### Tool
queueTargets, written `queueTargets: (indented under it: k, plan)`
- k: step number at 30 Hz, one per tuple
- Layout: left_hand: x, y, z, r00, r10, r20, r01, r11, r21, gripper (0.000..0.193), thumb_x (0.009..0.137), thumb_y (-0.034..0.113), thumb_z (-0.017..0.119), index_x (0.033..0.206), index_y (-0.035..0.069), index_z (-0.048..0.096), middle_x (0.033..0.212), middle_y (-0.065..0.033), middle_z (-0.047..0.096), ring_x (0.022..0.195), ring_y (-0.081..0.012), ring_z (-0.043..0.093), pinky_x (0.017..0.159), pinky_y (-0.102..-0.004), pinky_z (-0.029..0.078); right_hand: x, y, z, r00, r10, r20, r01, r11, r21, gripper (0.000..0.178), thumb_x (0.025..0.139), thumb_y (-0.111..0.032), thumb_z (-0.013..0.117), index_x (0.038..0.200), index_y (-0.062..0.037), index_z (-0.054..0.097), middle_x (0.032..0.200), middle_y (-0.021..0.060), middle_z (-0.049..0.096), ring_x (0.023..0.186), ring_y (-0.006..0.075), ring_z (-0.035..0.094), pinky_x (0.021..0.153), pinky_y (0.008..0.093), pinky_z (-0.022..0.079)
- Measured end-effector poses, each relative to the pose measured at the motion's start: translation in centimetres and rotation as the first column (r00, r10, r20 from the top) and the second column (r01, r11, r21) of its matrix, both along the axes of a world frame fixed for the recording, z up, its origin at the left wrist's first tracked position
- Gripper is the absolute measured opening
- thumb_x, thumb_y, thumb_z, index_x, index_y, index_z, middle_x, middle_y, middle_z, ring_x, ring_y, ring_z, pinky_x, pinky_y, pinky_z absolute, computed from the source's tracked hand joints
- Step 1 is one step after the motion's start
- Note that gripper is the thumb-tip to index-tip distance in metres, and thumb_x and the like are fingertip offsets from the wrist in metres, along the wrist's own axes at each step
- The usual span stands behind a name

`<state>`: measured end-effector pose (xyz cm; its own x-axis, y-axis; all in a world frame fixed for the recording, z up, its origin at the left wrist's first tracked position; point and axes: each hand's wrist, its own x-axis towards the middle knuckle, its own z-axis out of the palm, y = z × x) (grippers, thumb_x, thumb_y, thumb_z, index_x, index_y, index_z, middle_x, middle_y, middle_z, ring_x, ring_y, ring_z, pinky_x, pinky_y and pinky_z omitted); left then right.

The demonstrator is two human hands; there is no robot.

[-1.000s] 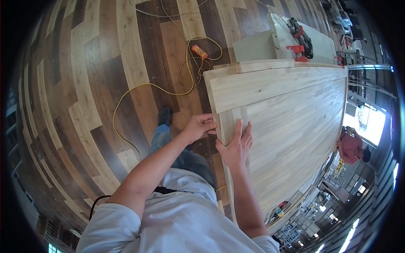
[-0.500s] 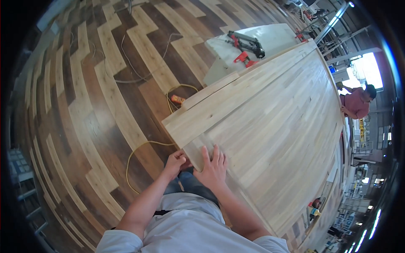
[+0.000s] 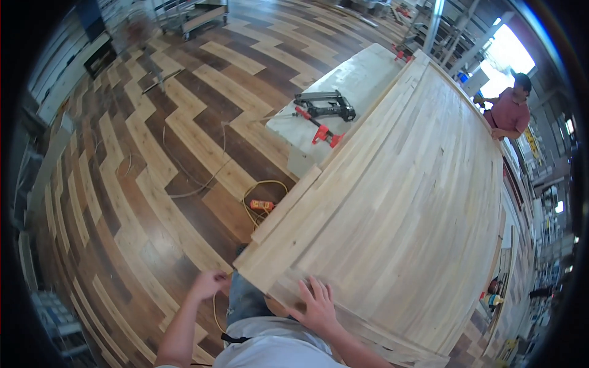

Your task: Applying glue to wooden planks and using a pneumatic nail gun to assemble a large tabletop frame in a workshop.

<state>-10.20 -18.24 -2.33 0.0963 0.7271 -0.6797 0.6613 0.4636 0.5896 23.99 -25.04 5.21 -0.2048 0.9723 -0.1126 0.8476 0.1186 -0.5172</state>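
Note:
A large pale wooden panel [image 3: 392, 208], made of many narrow strips with boards along its edges, slants away from me to the upper right. My right hand [image 3: 317, 302] rests near its close corner, fingers spread on the surface. To the left of that corner, my left hand [image 3: 210, 284] hangs over the floor, apart from the wood. Its fingers are curled together, and whatever may be in them is hidden. A shorter wooden strip [image 3: 287, 203] lies along the panel's left edge.
A black nail gun [image 3: 325, 105] and a red clamp [image 3: 320, 130] lie on a whitish table [image 3: 362, 76] beyond the left edge. An orange power outlet box [image 3: 262, 205] with a yellow cord sits on the plank floor. A person [image 3: 509, 113] stands at the panel's far right side.
My left hand has left the panel's corner and moved left and down. My right hand stays on the panel, and the view has shifted so more of the far floor shows.

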Motion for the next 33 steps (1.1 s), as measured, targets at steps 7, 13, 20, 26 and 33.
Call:
queueTargets:
  k: [7, 13, 20, 26, 33]
  plan:
    - [3.5, 36.4, 4.7, 0.949, -0.168, 0.268, -0.065, 0.725, 0.685, 0.02, 0.087, 0.016, 0.066, 0.099, 0.001, 0.069, 0.085, -0.0121, 0.069, 0.077, -0.0187, 0.066, 0.071, -0.0297, 0.05, -4.5, 1.1, -0.9, 0.834, -0.551, -0.031, 0.552, 0.834, 0.011, 0.061, 0.076, -0.035, 0.076, 0.125, -0.0033, 0.057, 0.132, 0.0216, 0.05, 0.122, 0.0403, 0.046, 0.106, 0.0544, 0.032]
    - [20.3, 56.8, 2.1, 0.843, -0.51, 0.172, 0.18, 0.567, 0.804, 0.028, 0.088, 0.025, 0.061, 0.102, 0.003, 0.068, 0.095, -0.0162, 0.069, 0.088, -0.0293, 0.067, 0.078, -0.0372, 0.052, -10.9, 1.5, 4.4, 0.531, -0.846, 0.057, 0.836, 0.533, 0.129, 0.059, 0.081, -0.019, 0.072, 0.133, -0.0022, 0.05, 0.136, 0.022, 0.049, 0.124, 0.0386, 0.047, 0.105, 0.0451, 0.037]
    - [28.9, 63.0, -1.9, 0.586, -0.69, -0.426, 0.758, 0.279, 0.589, 0.041, 0.082, 0.042, 0.063, 0.1, 0.006, 0.07, 0.107, -0.0167, 0.067, 0.102, -0.0327, 0.063, 0.091, -0.042, 0.047, -16.9, -1.9, 4.7, 0.149, -0.979, 0.141, 0.977, 0.167, 0.131, 0.053, 0.087, -0.022, 0.065, 0.133, -0.0005, 0.051, 0.135, 0.0232, 0.049, 0.125, 0.0402, 0.046, 0.106, 0.0452, 0.036]
    - [28.9, 62.8, -1.7, 0.573, -0.582, -0.577, 0.811, 0.304, 0.499, 0.048, 0.067, 0.049, 0.063, 0.092, 0.009, 0.073, 0.095, -0.0158, 0.07, 0.097, -0.0291, 0.064, 0.099, -0.0439, 0.034, -19.3, -1.9, 4.8, -0.029, -0.991, 0.129, 0.992, -0.013, 0.124, 0.053, 0.088, -0.026, 0.065, 0.132, -0.001, 0.052, 0.132, 0.0223, 0.051, 0.121, 0.0384, 0.048, 0.104, 0.0438, 0.038]
    - [14.5, 60.3, 0.8, 0.702, -0.41, -0.582, 0.704, 0.525, 0.479, 0.041, 0.067, 0.046, 0.064, 0.084, 0.009, 0.072, 0.089, -0.0133, 0.071, 0.09, -0.033, 0.065, 0.094, -0.0487, 0.036, -20.7, -3.0, 4.7, 0.004, -0.995, 0.099, 0.98, 0.024, 0.199, 0.047, 0.088, -0.023, 0.064, 0.129, -0.0014, 0.054, 0.123, 0.0219, 0.054, 0.115, 0.0405, 0.05, 0.101, 0.045, 0.04]
